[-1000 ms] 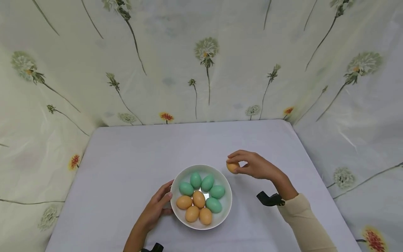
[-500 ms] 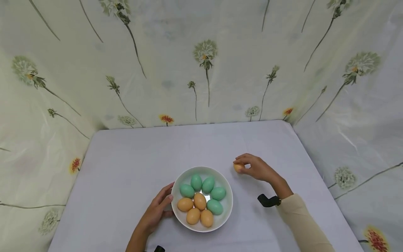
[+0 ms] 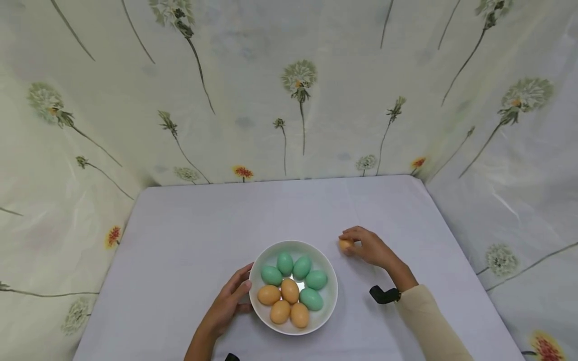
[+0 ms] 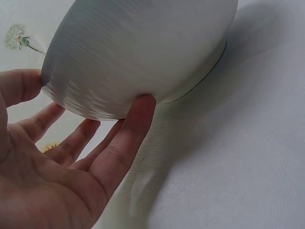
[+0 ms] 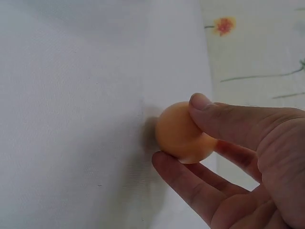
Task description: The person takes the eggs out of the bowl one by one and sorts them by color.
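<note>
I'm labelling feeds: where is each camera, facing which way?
Head: on the head, facing forward and down at the bowl; left hand, right hand and sleeve show.
Left wrist: on that wrist, facing the bowl's outside; left hand shows.
Right wrist: on that wrist, facing the orange egg; right hand shows.
Head and left wrist share the bowl.

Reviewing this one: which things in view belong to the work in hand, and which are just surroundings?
Seemingly part of the work:
- right hand, pinching a loose orange egg
- left hand, holding the white bowl
- in it, five green eggs and four orange eggs

Surroundings:
- white tabletop
- flower-patterned backdrop
</note>
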Demonstrator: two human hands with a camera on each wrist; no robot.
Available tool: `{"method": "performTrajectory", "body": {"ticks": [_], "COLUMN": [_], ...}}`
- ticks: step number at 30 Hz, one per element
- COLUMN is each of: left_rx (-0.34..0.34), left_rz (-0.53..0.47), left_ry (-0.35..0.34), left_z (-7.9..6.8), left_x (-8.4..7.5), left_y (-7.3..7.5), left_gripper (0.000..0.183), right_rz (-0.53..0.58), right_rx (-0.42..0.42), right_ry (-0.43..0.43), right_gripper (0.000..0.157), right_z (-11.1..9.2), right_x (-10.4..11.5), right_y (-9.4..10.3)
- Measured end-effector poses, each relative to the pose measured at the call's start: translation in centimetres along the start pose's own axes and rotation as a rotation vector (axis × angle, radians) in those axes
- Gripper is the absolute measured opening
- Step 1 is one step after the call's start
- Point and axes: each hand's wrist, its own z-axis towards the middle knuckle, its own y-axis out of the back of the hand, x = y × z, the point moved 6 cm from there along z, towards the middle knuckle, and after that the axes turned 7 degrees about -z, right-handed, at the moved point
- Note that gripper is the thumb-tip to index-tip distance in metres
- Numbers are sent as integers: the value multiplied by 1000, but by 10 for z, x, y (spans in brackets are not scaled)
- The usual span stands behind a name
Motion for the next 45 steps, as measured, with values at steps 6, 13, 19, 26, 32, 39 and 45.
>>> {"method": "performTrajectory", "body": {"ticks": [6, 13, 19, 26, 32, 39, 45], "left_rx": [4, 4, 13, 22, 11, 22, 21], "left_rz": [-4, -4, -7, 10, 26, 21, 18], "left_ry": [-5, -9, -4, -21, -28, -24, -28], "left_z": [0, 0, -1, -1, 3, 3, 2], "left_x": [0, 0, 1, 0, -2, -1, 0], "left_y": [0, 1, 0, 1, 1, 2, 4], "left_gripper": [55, 54, 54, 53, 52, 52, 51], "right_rz": [6, -16, -39, -51, -26, 19, 36], "right_rx": [16, 11, 17, 31, 10, 11, 66], "right_ry": [-48, -49, -45, -101, -63, 54, 165], "right_gripper": [38, 38, 41, 53, 51, 53, 54], "right_z": [-1, 1, 0, -5, -4, -2, 0], "right_x": [-1, 0, 1, 8, 28, 73, 113], "right_y": [-3, -4, -2, 12, 30, 36, 24]}}
